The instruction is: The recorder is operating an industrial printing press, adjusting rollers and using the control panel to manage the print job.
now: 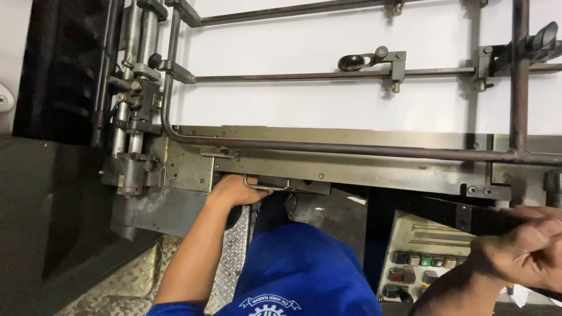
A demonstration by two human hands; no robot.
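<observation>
My left hand [234, 190] reaches forward under the metal plate [351, 161] of a large machine, fingers curled on a small wire handle [267, 186] at the plate's lower edge. At the far right, my right hand [530, 246] rests beside a beige control panel [424, 257] with several coloured buttons. Its fingers lie against a dark frame edge [468, 213] and run out of view, so its grip is hidden. My blue shirt [298, 269] fills the bottom middle.
A white sheet stack [328, 99] lies beyond the plate, crossed by rusty guide rods [351, 149] with a small roller wheel [351, 61]. A shaft-and-gear assembly [132, 134] stands at left. Diamond-pattern floor plate [134, 281] lies below, and a dark housing [47, 210] at far left.
</observation>
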